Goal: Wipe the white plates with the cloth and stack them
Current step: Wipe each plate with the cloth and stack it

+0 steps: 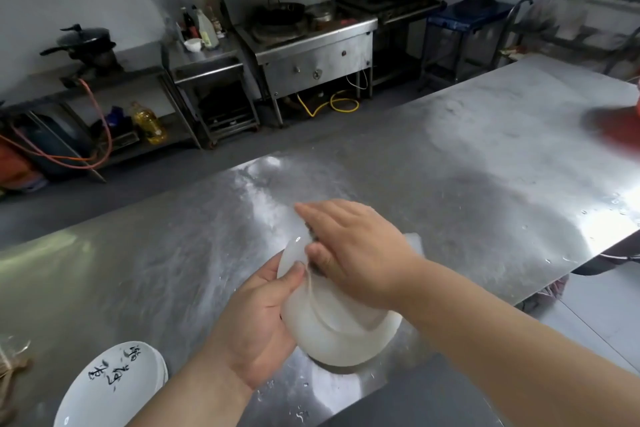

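The only writing here is a few black brush characters on the top plate of the stack [114,388], which sits at the near left edge of the steel table [450,149]. They are handwritten and I cannot read them for certain.

In front of the person, a white plate [332,340] is held tilted just above the table. The left hand [256,319] grips it from the left, fingers curled under it and thumb on its rim. The right hand [353,253] lies on top, fingers nearly straight, pressing a dark cloth [313,235] against the plate. Little of the cloth shows beneath the palm, and a loose thread hangs across the plate.
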{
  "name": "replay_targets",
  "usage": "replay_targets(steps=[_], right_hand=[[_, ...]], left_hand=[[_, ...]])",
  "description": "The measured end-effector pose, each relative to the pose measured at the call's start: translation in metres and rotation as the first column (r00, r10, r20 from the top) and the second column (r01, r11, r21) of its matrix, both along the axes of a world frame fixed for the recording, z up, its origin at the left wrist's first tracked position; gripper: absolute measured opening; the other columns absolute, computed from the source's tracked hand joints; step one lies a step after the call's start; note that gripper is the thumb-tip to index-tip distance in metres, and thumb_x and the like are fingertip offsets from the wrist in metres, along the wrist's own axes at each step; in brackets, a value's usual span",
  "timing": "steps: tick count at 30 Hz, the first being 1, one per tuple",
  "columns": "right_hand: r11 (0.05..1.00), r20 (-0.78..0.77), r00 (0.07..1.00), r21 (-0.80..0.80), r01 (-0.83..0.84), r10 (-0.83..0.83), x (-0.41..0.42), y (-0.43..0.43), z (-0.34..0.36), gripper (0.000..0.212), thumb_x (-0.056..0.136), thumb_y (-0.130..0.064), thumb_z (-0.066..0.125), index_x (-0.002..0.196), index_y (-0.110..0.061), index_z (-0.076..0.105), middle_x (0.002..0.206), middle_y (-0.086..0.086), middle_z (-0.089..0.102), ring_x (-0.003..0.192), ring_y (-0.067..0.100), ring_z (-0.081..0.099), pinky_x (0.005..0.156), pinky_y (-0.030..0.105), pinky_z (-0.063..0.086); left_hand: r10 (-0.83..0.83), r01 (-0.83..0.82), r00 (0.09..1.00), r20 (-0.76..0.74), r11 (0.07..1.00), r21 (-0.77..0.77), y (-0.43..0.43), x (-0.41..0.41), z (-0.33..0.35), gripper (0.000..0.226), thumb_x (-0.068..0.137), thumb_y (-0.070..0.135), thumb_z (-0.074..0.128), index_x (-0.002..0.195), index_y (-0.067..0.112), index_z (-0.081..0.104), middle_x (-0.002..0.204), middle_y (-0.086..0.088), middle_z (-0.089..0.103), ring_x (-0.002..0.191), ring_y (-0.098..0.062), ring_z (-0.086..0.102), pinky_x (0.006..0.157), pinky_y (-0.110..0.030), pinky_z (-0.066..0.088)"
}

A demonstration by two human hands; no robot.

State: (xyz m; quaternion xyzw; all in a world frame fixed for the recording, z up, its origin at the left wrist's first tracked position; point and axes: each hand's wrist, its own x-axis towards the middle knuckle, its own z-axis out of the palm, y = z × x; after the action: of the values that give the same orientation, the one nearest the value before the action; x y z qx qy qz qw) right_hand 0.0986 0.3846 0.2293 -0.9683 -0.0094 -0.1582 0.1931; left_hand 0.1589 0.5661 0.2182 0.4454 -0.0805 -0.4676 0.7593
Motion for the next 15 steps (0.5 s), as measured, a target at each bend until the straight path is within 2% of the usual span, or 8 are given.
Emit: replay_targets(steps=[3,5,6,8,9,12,15], right_hand=[[0.980,-0.035,0.987,0.114,0.160,-0.157,-0.014,-0.002,-0.013,0.059,0.108,-0.041,0.035,0.162,-0.016,0.032,0.165,0.000,0.038,0.152,0.020,0.033,0.124,0.032,0.025],[0.996,0.018,0.996,0.034,0.088,-0.089,-0.028,0.011,-0.017,0.063,0.107,-0.044,0.030,0.163,-0.014,0.029,0.168,0.001,0.031,0.157,0.020,0.022,0.128,0.035,0.019],[1.000,0.027,1.000,-0.017,0.010,-0.009,-0.030,0.015,-0.016,0.063,0.109,-0.045,0.028,0.162,-0.013,0.032,0.167,0.001,0.034,0.157,0.021,0.023,0.128,0.036,0.018],[0.991,0.028,0.993,-0.072,-0.115,0.117,-0.024,0.016,-0.007,0.058,0.110,-0.045,0.029,0.159,-0.014,0.041,0.160,0.000,0.046,0.151,0.021,0.036,0.125,0.032,0.022],[0.991,0.022,0.992,-0.057,-0.123,0.124,-0.017,0.012,-0.001,0.055,0.110,-0.043,0.032,0.157,-0.016,0.044,0.157,-0.002,0.051,0.146,0.020,0.042,0.121,0.031,0.026],[0.987,0.017,1.000,0.159,0.022,-0.025,-0.006,-0.007,0.008,0.047,0.111,-0.035,0.038,0.157,-0.025,0.042,0.153,-0.008,0.050,0.138,0.015,0.045,0.114,0.027,0.034],[0.855,-0.044,0.989,0.497,0.146,-0.143,-0.028,-0.001,-0.013,0.045,0.109,-0.039,0.036,0.154,-0.038,0.032,0.154,-0.015,0.040,0.130,0.000,0.044,0.099,0.003,0.033]], left_hand=[[0.017,-0.017,1.000,0.009,1.000,-0.006,0.006,0.004,0.001,0.043,0.098,0.018,0.061,0.140,0.007,0.066,0.143,-0.026,0.063,0.131,-0.039,0.064,0.102,-0.045,0.057],[-0.015,0.014,1.000,0.022,1.000,0.016,0.010,0.001,0.000,0.042,0.098,0.019,0.063,0.138,0.008,0.067,0.138,-0.026,0.067,0.124,-0.037,0.068,0.099,-0.044,0.058],[-0.044,0.043,0.998,0.038,0.999,0.030,0.011,-0.002,-0.001,0.040,0.098,0.019,0.065,0.137,0.008,0.068,0.134,-0.025,0.069,0.119,-0.035,0.070,0.098,-0.043,0.058],[-0.076,0.074,0.995,0.064,0.996,0.042,0.011,-0.006,-0.002,0.035,0.099,0.018,0.067,0.132,0.007,0.071,0.125,-0.023,0.072,0.112,-0.032,0.072,0.096,-0.042,0.058],[-0.072,0.070,0.995,0.075,0.997,0.029,0.010,-0.007,-0.001,0.033,0.099,0.018,0.067,0.130,0.007,0.072,0.123,-0.023,0.072,0.112,-0.032,0.073,0.096,-0.042,0.058],[-0.007,0.011,0.995,0.095,0.999,-0.046,0.013,0.002,0.008,0.041,0.100,0.016,0.059,0.138,0.003,0.066,0.138,-0.028,0.065,0.128,-0.040,0.066,0.103,-0.045,0.056],[0.084,-0.074,0.993,0.086,0.991,-0.113,0.021,0.014,0.016,0.042,0.099,0.018,0.059,0.139,0.005,0.066,0.146,-0.024,0.062,0.135,-0.038,0.061,0.102,-0.045,0.057]])
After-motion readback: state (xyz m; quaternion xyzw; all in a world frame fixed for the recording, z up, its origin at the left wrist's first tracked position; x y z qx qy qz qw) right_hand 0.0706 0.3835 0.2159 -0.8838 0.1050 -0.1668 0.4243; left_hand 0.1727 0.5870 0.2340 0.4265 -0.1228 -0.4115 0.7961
